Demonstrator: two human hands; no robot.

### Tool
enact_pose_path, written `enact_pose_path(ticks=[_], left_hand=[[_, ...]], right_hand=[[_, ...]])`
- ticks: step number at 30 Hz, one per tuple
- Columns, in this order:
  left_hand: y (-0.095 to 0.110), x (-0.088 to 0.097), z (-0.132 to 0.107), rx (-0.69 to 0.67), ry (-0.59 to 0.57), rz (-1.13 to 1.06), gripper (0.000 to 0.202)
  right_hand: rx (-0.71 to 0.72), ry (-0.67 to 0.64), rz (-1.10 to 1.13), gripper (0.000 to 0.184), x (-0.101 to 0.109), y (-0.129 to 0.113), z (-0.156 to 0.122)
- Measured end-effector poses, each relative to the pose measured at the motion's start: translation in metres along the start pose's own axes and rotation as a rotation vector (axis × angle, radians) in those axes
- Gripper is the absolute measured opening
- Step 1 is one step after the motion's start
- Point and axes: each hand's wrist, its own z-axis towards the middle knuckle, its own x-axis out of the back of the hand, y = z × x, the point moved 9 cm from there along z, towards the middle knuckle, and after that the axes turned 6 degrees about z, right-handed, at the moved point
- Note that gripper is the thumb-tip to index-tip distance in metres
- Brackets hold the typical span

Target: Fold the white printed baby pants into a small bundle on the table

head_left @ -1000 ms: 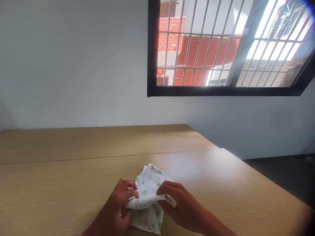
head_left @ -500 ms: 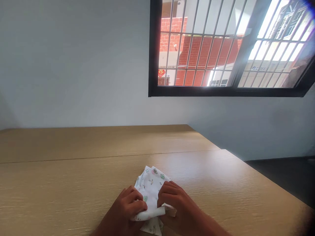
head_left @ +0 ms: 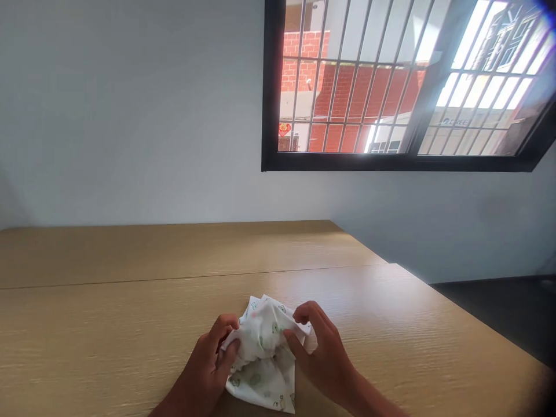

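Note:
A small white cloth [head_left: 263, 359] printed with little green and pink figures lies bunched on the wooden table [head_left: 108, 336], near its front edge. My left hand [head_left: 208, 365] pinches the cloth's left side, fingers curled into the fabric. My right hand [head_left: 319, 350] grips the right side, thumb and fingers closed on a fold. The cloth is lifted a little between the two hands, and its lower part hangs loose on the table.
The table runs back to a grey wall, with a seam [head_left: 174, 277] across its top. Its right edge [head_left: 469, 315] drops to a dark floor [head_left: 499, 307]. A black-framed barred window [head_left: 403, 87] sits high on the right.
Both hands have moved from pressing a fold down to lifting and pulling the cloth apart. The cloth has opened from a tight folded bundle into a looser bunch.

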Motion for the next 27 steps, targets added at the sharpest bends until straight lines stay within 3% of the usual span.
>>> enact_pose_path(ticks=[2,4,7,9,11,13,15,18,20,27], left_hand=[[0.010,0.003,0.003,-0.059,0.031,0.018,0.022],[0.018,0.003,0.005,-0.113,0.020,0.044,0.024],[0.019,0.004,0.005,-0.139,0.014,0.086,0.024],[0.017,0.006,0.003,-0.141,0.028,0.123,0.022],[0.015,0.007,0.000,-0.146,0.050,0.157,0.018],[0.012,0.007,-0.003,-0.125,0.065,0.175,0.030],[0.007,0.010,-0.003,-0.069,0.101,0.164,0.038],[-0.005,0.025,-0.002,0.043,0.246,0.093,0.041],[-0.015,0.038,-0.001,0.130,0.346,0.066,0.046],[-0.049,0.067,0.006,0.313,0.413,0.175,0.065]], right_hand=[[0.171,-0.038,0.001,0.013,-0.004,-0.025,-0.006],[0.289,-0.273,-0.033,0.020,-0.027,-0.040,-0.017],[0.334,-0.562,-0.116,0.023,-0.057,-0.037,-0.032],[0.292,-0.567,-0.131,0.009,-0.058,-0.028,-0.031],[0.215,-0.508,-0.104,0.013,-0.048,-0.020,-0.024],[0.122,-0.479,-0.071,0.011,-0.039,-0.015,-0.018],[0.056,-0.565,-0.061,0.007,-0.041,-0.015,-0.019],[0.069,-0.711,-0.117,0.024,-0.053,-0.019,-0.027],[0.090,-0.717,-0.141,0.029,-0.057,-0.021,-0.029],[0.130,-0.686,-0.087,0.012,-0.058,-0.021,-0.033]])
